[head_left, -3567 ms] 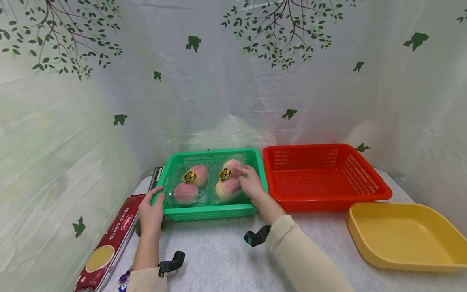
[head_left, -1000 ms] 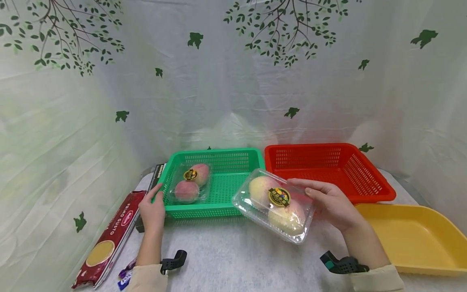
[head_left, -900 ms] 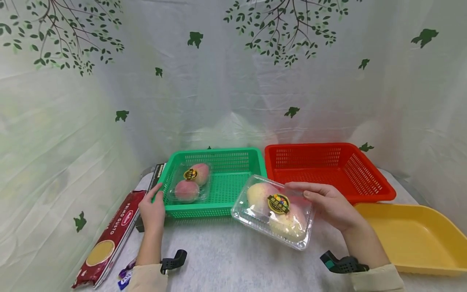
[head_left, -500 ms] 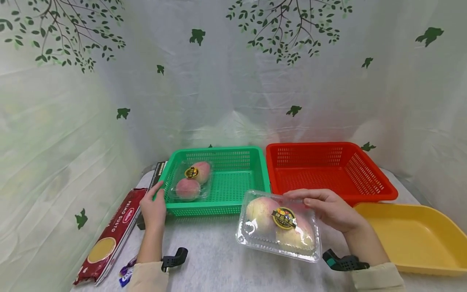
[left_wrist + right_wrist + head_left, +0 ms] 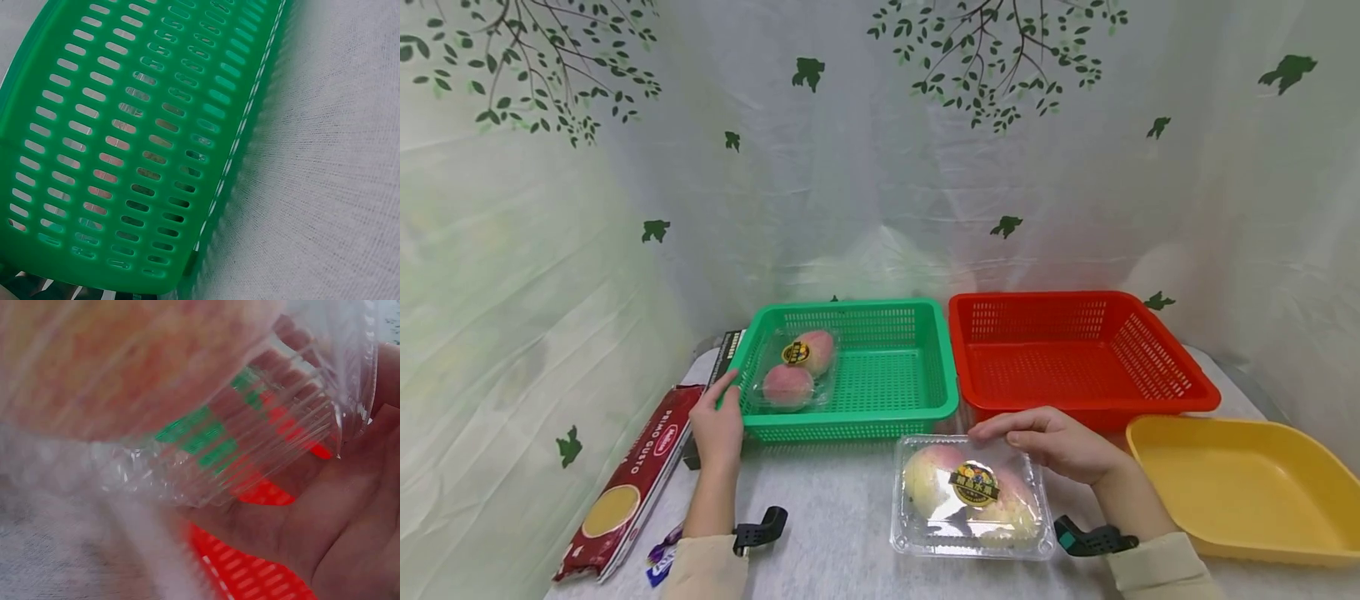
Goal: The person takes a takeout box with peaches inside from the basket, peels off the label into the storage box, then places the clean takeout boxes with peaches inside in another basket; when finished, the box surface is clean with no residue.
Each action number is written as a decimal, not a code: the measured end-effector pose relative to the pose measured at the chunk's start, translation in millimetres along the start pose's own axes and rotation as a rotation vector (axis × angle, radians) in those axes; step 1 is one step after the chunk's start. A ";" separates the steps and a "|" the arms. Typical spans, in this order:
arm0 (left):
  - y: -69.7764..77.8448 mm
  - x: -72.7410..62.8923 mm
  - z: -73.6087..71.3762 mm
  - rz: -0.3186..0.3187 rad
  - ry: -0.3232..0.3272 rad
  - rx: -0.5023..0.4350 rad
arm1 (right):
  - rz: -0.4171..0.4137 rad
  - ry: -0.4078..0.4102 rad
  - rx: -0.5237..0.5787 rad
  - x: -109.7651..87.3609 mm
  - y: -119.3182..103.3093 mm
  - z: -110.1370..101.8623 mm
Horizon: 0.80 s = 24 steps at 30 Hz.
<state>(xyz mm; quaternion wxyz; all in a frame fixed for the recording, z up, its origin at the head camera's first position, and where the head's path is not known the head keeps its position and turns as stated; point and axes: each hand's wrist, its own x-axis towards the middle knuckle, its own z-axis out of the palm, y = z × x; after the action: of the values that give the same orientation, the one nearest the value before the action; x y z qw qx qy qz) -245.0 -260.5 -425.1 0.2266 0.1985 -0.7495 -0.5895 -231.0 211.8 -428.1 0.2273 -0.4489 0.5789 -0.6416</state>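
My right hand (image 5: pixel 1048 442) holds a clear plastic clamshell of peaches (image 5: pixel 972 500) by its upper right edge, low over the white cloth in front of the baskets. Two yellow-and-pink peaches show through the lid, under a round black-and-gold sticker. In the right wrist view, some fingers (image 5: pixel 294 381) show through the clear plastic. My left hand (image 5: pixel 718 425) grips the left rim of the green basket (image 5: pixel 857 421); the left wrist view shows the slotted basket wall (image 5: pixel 106 144) close up. A second clamshell of peaches (image 5: pixel 788 385) lies in that basket's left half.
A red basket (image 5: pixel 1037 367) stands right of the green one, with a yellow tray (image 5: pixel 1247 492) in front of it. At the left lie a red "Primo Gusto" package (image 5: pixel 632 483), a dark box (image 5: pixel 724 354) and a small purple wrapper (image 5: pixel 662 558). A printed curtain (image 5: pixel 880 167) hangs behind.
My right hand has lifted the right-hand clamshell out of the green basket, brought it forward, and lowered and levelled it over the cloth. The left hand has stayed at the basket rim.
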 end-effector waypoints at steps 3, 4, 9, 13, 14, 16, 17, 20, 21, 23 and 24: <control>-0.3 -0.5 -0.1 -0.005 0.001 0.001 | 0.034 -0.004 -0.006 0.4 6.5 0.4; -0.3 -0.5 -0.1 -0.008 0.001 -0.001 | 0.041 -0.007 -0.008 0.7 8.7 0.5; -0.7 -0.2 0.9 -0.007 -0.001 -0.006 | 0.071 0.008 -0.011 0.9 18.0 -1.0; -2.2 -0.2 1.2 -0.009 -0.005 0.009 | 0.110 0.067 -0.036 -1.4 23.9 -1.7; -2.5 0.0 1.4 -0.011 -0.004 0.015 | 0.128 0.089 -0.045 -2.5 25.4 -1.8; -3.1 0.2 1.6 -0.011 -0.004 0.027 | 0.169 0.127 -0.059 -4.5 28.5 -1.8; -3.0 0.2 1.7 -0.011 -0.004 0.032 | 0.188 0.146 -0.073 -5.4 30.2 -1.8; -1.7 -0.4 1.5 -0.007 -0.004 0.036 | 0.229 0.181 -0.090 -6.8 34.6 -2.0; -1.2 -0.5 1.4 -0.005 -0.002 0.035 | 0.236 0.187 -0.091 -6.5 35.6 -2.1; -0.2 -0.9 0.9 -0.001 0.002 0.034 | 0.237 0.192 -0.098 -4.9 36.0 -1.6; 0.0 -1.3 0.7 -0.001 0.005 0.035 | 0.239 0.192 -0.098 -3.8 35.8 -1.2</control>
<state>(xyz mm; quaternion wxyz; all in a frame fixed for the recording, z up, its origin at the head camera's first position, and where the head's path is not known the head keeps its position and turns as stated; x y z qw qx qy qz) -244.3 -259.2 -425.3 0.2247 0.2045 -0.7589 -0.5759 -238.3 207.4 -463.1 0.2234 -0.3239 0.6778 -0.6211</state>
